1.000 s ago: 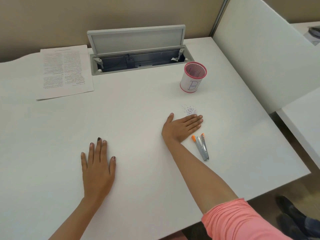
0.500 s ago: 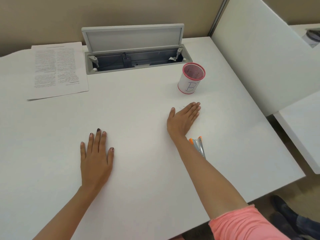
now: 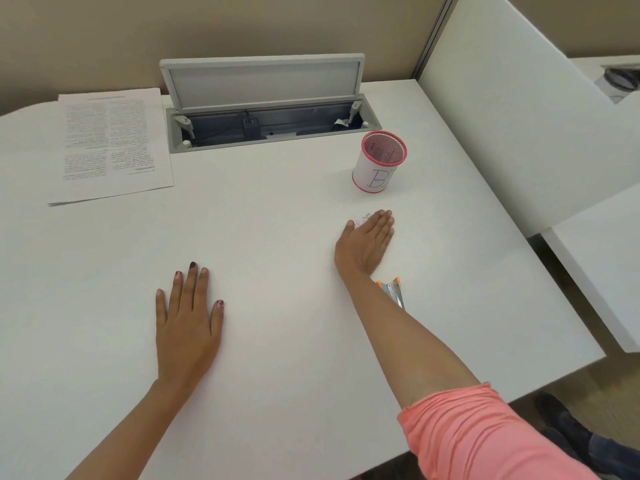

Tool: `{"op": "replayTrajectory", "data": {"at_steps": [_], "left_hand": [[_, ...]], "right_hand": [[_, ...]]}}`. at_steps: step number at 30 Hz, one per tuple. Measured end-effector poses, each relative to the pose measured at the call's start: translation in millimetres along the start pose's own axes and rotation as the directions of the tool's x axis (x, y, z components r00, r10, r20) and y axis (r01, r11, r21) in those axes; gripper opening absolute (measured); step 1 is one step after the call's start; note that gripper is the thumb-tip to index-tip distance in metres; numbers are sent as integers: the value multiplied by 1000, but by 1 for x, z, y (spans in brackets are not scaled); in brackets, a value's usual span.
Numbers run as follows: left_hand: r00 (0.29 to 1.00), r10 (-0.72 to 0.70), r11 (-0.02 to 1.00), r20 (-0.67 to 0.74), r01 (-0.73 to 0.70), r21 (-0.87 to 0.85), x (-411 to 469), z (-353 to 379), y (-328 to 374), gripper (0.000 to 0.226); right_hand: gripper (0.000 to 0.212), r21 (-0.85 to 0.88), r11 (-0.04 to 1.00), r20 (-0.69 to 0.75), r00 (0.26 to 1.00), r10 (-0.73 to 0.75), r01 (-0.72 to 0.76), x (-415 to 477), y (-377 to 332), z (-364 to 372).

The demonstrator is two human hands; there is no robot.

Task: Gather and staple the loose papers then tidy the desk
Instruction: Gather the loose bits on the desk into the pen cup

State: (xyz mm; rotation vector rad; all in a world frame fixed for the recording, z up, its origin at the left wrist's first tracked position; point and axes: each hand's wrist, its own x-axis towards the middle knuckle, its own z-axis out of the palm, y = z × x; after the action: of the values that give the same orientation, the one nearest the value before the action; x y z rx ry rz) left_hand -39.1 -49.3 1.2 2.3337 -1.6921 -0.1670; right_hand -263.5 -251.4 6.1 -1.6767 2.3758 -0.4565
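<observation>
1. The papers lie at the far left corner of the desk, well apart from both my hands. They are a thin, flat stack of white sheets printed in two columns of small black text, which is upside down to me. The edge of a lower sheet peeks out along the near side.
2. The stapler lies just right of my right forearm, which partly hides it. It is slim grey metal with orange tips.
3. My left hand rests palm down on the desk, fingers straight and close together, thumb out, holding nothing. The nails carry dark polish.
4. My right hand also lies flat, fingers straight and together, holding nothing. Its fingertips touch a small patch of grey specks, too fine to identify.
5. The pen cup stands upright just beyond that hand. It is a cylinder of pink wire mesh with pink rims and a white paper wrap bearing blue letters.
6. The desk is smooth matte white. At its back, a grey hatch lid stands open over a dark cable trough.
</observation>
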Motion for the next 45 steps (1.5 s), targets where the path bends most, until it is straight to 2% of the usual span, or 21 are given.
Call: {"op": "replayTrajectory", "data": {"at_steps": [4, 7, 11, 13, 16, 18, 20, 22, 26, 31, 34, 36, 38, 39, 41, 45], "left_hand": [[1000, -2, 1000, 0, 2, -7, 0, 0, 0, 61], [1000, -4, 1000, -4, 4, 5, 0, 0, 0, 61], [1000, -1, 1000, -9, 1, 1, -1, 0, 0, 61], [1000, 0, 1000, -9, 0, -6, 0, 0, 1, 61], [1000, -1, 1000, -10, 1, -4, 0, 0, 1, 61], [1000, 0, 1000, -11, 0, 0, 0, 0, 0, 61], [1000, 2, 1000, -11, -2, -1, 0, 0, 0, 61], [1000, 1, 1000, -12, -1, -8, 0, 0, 0, 61], [1000, 1, 1000, -15, -1, -10, 0, 0, 0, 61], [1000, 5, 1000, -21, -5, -14, 0, 0, 0, 60], [1000, 6, 1000, -20, -6, -28, -1, 0, 0, 61], [1000, 8, 998, -21, -9, -61, 0, 0, 0, 62], [1000, 10, 996, -24, -12, -89, 1, 0, 0, 62], [1000, 12, 995, -29, -15, -98, 0, 0, 0, 62], [999, 13, 991, -39, -18, -129, 0, 0, 1, 61], [995, 52, 986, -81, -64, -156, -2, -2, 6, 53]], "right_hand": [[56, 3, 974, -15, 974, -227, 227, 4, 4, 8], [50, 7, 908, -99, 904, -416, 419, -3, 6, 15], [45, 76, 824, -87, 827, -556, 562, -17, 9, 18], [48, 158, 812, -88, 827, -555, 561, -26, 9, 14], [51, 272, 879, -112, 920, -376, 393, -44, 8, 7], [57, 187, 953, -116, 968, -221, 240, -53, 7, 5], [62, 127, 978, -78, 985, -157, 166, -55, 5, 5], [61, 76, 978, -41, 981, -190, 192, -50, 1, 6], [55, 69, 913, -53, 915, -399, 402, -37, -5, 8], [81, 186, 796, 65, 801, -595, 576, -28, -3, 0], [84, 197, 756, 114, 751, -650, 624, -32, 2, -10], [69, 135, 764, 188, 741, -645, 631, -40, 3, -18], [55, 89, 799, 222, 770, -598, 595, -50, 3, -22], [53, 33, 818, 184, 800, -570, 575, -55, 1, -23], [50, -149, 797, 117, 811, -574, 586, -63, -1, -25], [31, -323, 759, 127, 821, -557, 565, -68, -9, -35]]}}
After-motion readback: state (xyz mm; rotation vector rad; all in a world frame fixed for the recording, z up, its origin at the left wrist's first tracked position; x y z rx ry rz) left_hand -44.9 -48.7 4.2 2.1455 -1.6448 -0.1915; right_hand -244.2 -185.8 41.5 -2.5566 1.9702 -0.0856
